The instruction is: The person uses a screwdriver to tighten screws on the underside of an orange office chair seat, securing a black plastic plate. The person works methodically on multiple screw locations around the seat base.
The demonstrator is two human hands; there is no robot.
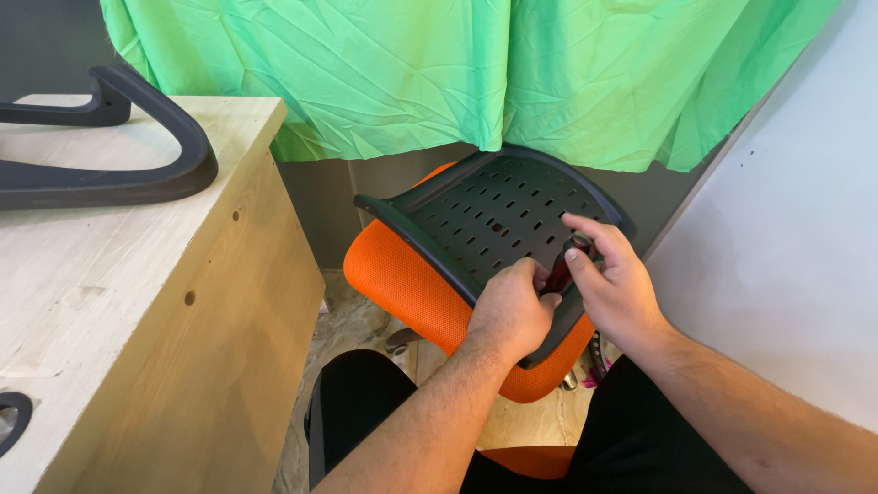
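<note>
The green cloth (457, 73) is hung behind and above the chair seat (476, 265) and forms the largest item in view. A pale wooden desk (137, 302) is positioned to the left of the chair seat, and a curved black armrest part (119, 155) is laid flat on its top. A white wall panel (786, 247) is located to the right of the chair seat.

The chair seat is held tilted on edge in front of the person's lap, with its black slotted underside plate (498, 215) turned upward and its orange mesh cushion (402, 284) turned downward and to the left.

The left hand (508, 311) is placed on the near edge of the underside plate, with its fingers curled closed around the lower part of a screwdriver (562, 267). The right hand (613, 279) is placed just to the right of it on the same plate, with its fingers partly closed over the dark red handle of the screwdriver and the thumb pressed against the handle end. The screwdriver tip is hidden by the hands; contact with the plate cannot be confirmed.
</note>
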